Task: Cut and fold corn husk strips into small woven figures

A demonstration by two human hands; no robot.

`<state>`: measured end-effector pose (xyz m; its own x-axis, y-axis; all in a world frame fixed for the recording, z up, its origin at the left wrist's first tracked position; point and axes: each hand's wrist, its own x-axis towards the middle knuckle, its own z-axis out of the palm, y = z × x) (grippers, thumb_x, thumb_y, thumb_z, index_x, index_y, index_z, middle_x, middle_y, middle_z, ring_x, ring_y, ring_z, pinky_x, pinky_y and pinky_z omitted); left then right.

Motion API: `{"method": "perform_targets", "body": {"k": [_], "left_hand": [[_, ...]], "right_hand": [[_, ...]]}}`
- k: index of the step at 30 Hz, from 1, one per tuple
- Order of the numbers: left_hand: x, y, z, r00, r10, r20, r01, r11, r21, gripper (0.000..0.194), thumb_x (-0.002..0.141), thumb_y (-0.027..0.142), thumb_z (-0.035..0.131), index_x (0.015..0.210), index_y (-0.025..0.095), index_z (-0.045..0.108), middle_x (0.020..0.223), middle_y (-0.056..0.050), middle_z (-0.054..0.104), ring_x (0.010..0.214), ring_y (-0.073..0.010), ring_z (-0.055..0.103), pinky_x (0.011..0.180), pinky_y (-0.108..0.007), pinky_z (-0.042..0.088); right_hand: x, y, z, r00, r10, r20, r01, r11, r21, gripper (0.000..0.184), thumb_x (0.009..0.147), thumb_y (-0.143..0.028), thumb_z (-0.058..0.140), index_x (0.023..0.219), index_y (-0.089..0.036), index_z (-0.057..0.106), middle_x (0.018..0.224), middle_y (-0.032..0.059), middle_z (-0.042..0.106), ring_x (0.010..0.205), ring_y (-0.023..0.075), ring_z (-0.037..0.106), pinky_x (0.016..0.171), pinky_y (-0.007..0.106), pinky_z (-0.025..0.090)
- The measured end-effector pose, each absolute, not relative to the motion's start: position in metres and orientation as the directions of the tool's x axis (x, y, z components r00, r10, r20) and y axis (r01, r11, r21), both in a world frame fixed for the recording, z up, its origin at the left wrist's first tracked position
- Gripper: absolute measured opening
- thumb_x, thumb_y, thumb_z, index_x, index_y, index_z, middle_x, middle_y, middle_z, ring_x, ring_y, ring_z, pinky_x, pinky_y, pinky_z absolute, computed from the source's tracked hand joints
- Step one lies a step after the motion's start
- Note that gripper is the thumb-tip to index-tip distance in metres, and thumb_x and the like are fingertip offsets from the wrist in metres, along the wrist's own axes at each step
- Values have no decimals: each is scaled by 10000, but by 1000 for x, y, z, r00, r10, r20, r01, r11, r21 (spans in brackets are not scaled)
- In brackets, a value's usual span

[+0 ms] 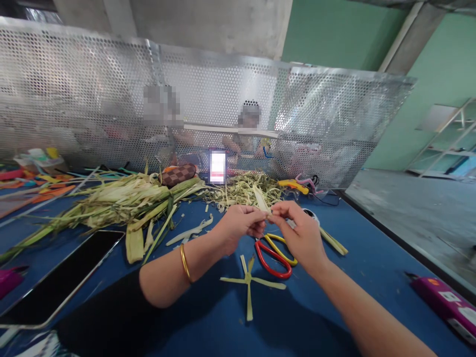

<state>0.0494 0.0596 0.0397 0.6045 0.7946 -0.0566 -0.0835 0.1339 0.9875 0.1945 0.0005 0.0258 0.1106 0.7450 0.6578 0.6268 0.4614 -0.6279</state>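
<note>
Leaf strip (261, 199) pinched in both hands (244, 225) (299, 235); scissors (273, 257) and leaf star (248, 280) below.

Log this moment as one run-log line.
left hand: pinching leaf strip | right hand: pinching same strip | scissors: on table, under hands | leaf star: on table, nearer wearer

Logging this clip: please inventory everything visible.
Leaf strip: one, pale, between hands
Leaf star: one, pale, front
Scissors: one, red/yellow, centre
Leaf piles: two, green, back
Phone: one, black, left
Screen: one, white, back
Pouch: one, brown, back
Tool: one, yellow, back
Objects: two, purple, edges
Mesh: one, silver, behind
Table: one, blue, beneath
Clutter: uncounted, mixed, back left
People: two, blurred, behind mesh
Bangle: one, gold, left wrist
Left hand, right hand: one each, centre
</note>
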Motion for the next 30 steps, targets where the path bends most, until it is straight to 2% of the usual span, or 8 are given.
{"method": "perform_targets", "body": {"k": [2,5,12,15,22,25,30], "left_hand": [[49,59,40,605,792,-79,-88,165,982,216,752,260,643,589,138,573,556,10,549,489,-72,501,567,-234,425],[49,59,41,593,800,-94,-104,191,976,195,746,228,631,581,139,577,553,11,535,489,-73,484,556,-242,411],[48,60,41,647,754,-115,-146,270,952,171,706,233,670,583,137,598,529,26,478,499,-70,429,500,-217,367],[48,60,41,643,754,-129,-143,284,948,145,705,223,680,614,128,619,569,11,528,528,-77,482,542,-224,412],[50,56,46,511,851,-120,-132,216,967,65,715,132,670,659,127,637,619,-22,643,598,-97,584,633,-239,461],[52,54,43,482,875,-52,-175,154,972,61,703,138,681,656,130,642,638,-25,665,630,-106,609,660,-243,473],[55,52,36,461,887,41,-215,67,974,82,691,177,689,645,128,643,620,-25,663,621,-119,624,679,-258,485]], "right_hand": [[196,-1,28,-19,693,720,713,515,-476,91,882,-231,516,873,-222,607,829,43,647,785,177,599,726,312,473],[198,-2,29,-91,681,727,723,547,-422,142,911,-222,471,872,-228,608,837,45,640,787,180,602,718,311,475],[200,0,28,-68,698,713,700,542,-464,142,915,-229,467,835,-217,584,789,24,629,755,168,588,702,290,454],[199,1,26,-35,717,696,719,502,-481,145,913,-229,456,802,-214,547,772,22,605,738,165,567,685,280,437],[195,2,20,52,774,631,758,381,-529,127,902,-245,444,804,-212,517,777,27,601,710,170,555,656,285,416],[192,2,21,108,797,594,723,347,-597,128,896,-259,450,802,-210,522,755,24,615,697,173,569,648,291,425],[190,2,22,194,850,490,543,323,-775,128,853,-297,508,786,-200,559,699,20,639,670,177,606,652,307,468]]}}
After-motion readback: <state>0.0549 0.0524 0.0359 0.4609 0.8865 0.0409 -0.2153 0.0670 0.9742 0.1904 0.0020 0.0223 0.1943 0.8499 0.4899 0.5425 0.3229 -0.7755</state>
